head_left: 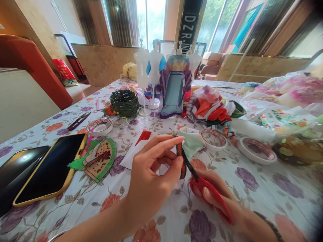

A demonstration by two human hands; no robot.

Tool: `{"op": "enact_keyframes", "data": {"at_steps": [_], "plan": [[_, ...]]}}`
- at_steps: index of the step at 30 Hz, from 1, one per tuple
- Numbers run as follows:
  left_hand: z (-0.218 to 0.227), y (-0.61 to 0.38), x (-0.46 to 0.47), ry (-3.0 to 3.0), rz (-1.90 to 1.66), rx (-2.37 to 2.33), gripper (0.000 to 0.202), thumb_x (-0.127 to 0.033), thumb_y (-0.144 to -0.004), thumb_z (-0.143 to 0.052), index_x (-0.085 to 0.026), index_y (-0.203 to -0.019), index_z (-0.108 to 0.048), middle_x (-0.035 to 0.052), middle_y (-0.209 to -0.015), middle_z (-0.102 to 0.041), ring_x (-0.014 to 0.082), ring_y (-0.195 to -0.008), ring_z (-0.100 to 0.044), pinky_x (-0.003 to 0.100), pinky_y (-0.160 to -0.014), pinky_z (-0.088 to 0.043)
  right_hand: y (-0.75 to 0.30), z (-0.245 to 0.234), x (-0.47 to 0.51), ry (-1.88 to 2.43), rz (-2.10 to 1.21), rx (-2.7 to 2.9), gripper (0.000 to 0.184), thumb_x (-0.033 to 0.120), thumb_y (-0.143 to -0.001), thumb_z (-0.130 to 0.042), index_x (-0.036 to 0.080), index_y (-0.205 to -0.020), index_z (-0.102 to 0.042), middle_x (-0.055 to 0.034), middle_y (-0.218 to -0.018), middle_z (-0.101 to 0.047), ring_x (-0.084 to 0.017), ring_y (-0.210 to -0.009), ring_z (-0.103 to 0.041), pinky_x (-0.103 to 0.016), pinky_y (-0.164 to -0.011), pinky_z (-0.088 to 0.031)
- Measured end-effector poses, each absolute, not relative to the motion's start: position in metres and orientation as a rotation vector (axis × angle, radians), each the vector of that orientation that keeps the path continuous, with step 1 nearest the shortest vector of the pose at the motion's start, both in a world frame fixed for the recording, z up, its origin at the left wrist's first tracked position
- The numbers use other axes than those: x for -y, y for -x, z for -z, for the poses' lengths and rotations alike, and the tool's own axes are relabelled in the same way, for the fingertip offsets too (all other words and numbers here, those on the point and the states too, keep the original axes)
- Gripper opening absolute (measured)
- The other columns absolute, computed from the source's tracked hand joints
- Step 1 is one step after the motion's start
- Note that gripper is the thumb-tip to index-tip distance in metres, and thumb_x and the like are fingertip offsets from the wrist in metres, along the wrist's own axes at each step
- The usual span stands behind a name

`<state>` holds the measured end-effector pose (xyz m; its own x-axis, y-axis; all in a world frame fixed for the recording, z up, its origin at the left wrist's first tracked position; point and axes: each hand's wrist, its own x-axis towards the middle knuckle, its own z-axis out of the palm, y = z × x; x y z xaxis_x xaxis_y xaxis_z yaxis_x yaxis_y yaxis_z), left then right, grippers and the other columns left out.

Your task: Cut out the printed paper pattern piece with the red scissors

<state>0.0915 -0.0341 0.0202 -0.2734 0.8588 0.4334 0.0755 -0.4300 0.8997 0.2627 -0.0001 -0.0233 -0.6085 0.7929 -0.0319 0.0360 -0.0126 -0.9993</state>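
Note:
My left hand (153, 168) pinches a narrow black ribbon (179, 150) with a red and green pattern, which loops down below the fingers. In my right hand (222, 195) is a pair of scissors (209, 196) with red handles. Their dark blades point up and left and meet the ribbon close to my left fingertips; whether the blades are parted I cannot tell. Behind the hands lie a pale green cloth piece (193, 143) and a white piece with a red patch (143, 137). Left of them is a green-edged, fan-shaped fabric piece (101, 159).
Two phones, one in a yellow case (50, 171), lie at left beside thread snips (79, 121). Tape rolls (256, 150) lie around the work area. A dark woven basket (124, 103), small mannequins (143, 67), one dressed (174, 90), and heaped fabric (210, 106) stand farther back.

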Motion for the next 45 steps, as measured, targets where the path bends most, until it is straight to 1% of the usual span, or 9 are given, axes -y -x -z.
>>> {"op": "enact_keyframes", "data": {"at_steps": [6,9,17,23,27,30,32,38,45], "plan": [[-0.019,-0.091,0.034,-1.407,-1.771,-1.170,0.042,-0.002,-0.078,-0.066,-0.035,-0.102,-0.077,-0.0032,-0.108,-0.065,0.0018,-0.067,-0.062,0.010,-0.059,-0.052,-0.262,0.027,-0.002,0.805,-1.835,1.629,0.055,0.073,-0.076,-0.062,0.024,-0.060,-0.042,0.0038,-0.055,-0.035,-0.014,-0.050,-0.028,-0.030,-0.048,-0.020],[-0.019,-0.091,0.034,-1.393,-1.773,-1.154,0.043,-0.002,-0.077,-0.066,-0.036,-0.101,-0.077,-0.0036,-0.110,-0.064,0.0012,-0.066,-0.062,0.010,-0.059,-0.053,-0.261,0.027,-0.004,0.761,-1.845,1.645,0.059,0.076,-0.073,-0.063,0.024,-0.061,-0.040,0.0041,-0.055,-0.038,-0.013,-0.050,-0.032,-0.029,-0.048,-0.022],[-0.021,-0.092,0.034,-1.369,-1.787,-1.148,0.045,-0.002,-0.077,-0.067,-0.037,-0.104,-0.077,-0.0024,-0.112,-0.065,0.0020,-0.067,-0.063,0.009,-0.059,-0.054,-0.269,0.039,-0.011,0.538,-1.968,1.715,0.049,0.068,-0.087,-0.054,0.020,-0.076,-0.053,0.0042,-0.060,-0.045,-0.011,-0.052,-0.037,-0.026,-0.052,-0.030],[-0.024,-0.091,0.035,-1.340,-1.786,-1.082,0.043,-0.003,-0.077,-0.068,-0.035,-0.104,-0.077,-0.0010,-0.112,-0.065,0.0016,-0.065,-0.061,0.009,-0.058,-0.054,-0.269,0.045,-0.017,0.374,-2.005,1.785,0.054,0.069,-0.090,-0.048,0.019,-0.072,-0.051,0.0022,-0.058,-0.046,-0.011,-0.052,-0.039,-0.028,-0.051,-0.028],[-0.023,-0.091,0.036,-1.366,-1.744,-1.047,0.043,-0.004,-0.078,-0.068,-0.036,-0.104,-0.077,-0.0008,-0.112,-0.065,0.0013,-0.064,-0.060,0.010,-0.059,-0.054,-0.269,0.046,-0.016,0.363,-2.005,1.773,0.049,0.065,-0.092,-0.049,0.017,-0.086,-0.058,0.0039,-0.062,-0.049,-0.011,-0.050,-0.041,-0.026,-0.051,-0.034],[-0.023,-0.091,0.037,-1.371,-1.732,-1.029,0.044,-0.003,-0.078,-0.067,-0.038,-0.104,-0.077,-0.0010,-0.112,-0.064,0.0013,-0.064,-0.060,0.010,-0.059,-0.053,-0.271,0.050,-0.014,0.370,-2.006,1.740,0.052,0.068,-0.090,-0.050,0.018,-0.102,-0.060,0.0031,-0.064,-0.049,-0.012,-0.051,-0.043,-0.027,-0.051,-0.037],[-0.023,-0.091,0.037,-1.376,-1.728,-1.023,0.046,-0.003,-0.078,-0.066,-0.039,-0.105,-0.077,-0.0011,-0.111,-0.064,0.0010,-0.063,-0.060,0.009,-0.059,-0.053,-0.271,0.052,-0.013,0.376,-2.014,1.727,0.054,0.069,-0.089,-0.051,0.019,-0.105,-0.062,0.0020,-0.063,-0.049,-0.012,-0.051,-0.042,-0.028,-0.051,-0.036],[-0.022,-0.091,0.036,-1.374,-1.721,-1.018,0.045,-0.002,-0.078,-0.066,-0.037,-0.104,-0.077,-0.0003,-0.111,-0.064,0.0010,-0.062,-0.060,0.010,-0.058,-0.054,-0.267,0.046,-0.013,0.390,-2.034,1.702,0.057,0.073,-0.085,-0.052,0.019,-0.097,-0.064,0.0025,-0.061,-0.046,-0.011,-0.050,-0.040,-0.028,-0.049,-0.035],[-0.022,-0.091,0.036,-1.381,-1.728,-0.988,0.044,-0.002,-0.078,-0.067,-0.034,-0.107,-0.077,0.0010,-0.113,-0.064,0.0019,-0.064,-0.061,0.012,-0.062,-0.056,-0.263,0.037,-0.016,0.354,-2.050,1.752,0.054,0.071,-0.086,-0.051,0.017,-0.085,-0.058,0.0055,-0.060,-0.045,-0.010,-0.048,-0.038,-0.024,-0.048,-0.031]]}}
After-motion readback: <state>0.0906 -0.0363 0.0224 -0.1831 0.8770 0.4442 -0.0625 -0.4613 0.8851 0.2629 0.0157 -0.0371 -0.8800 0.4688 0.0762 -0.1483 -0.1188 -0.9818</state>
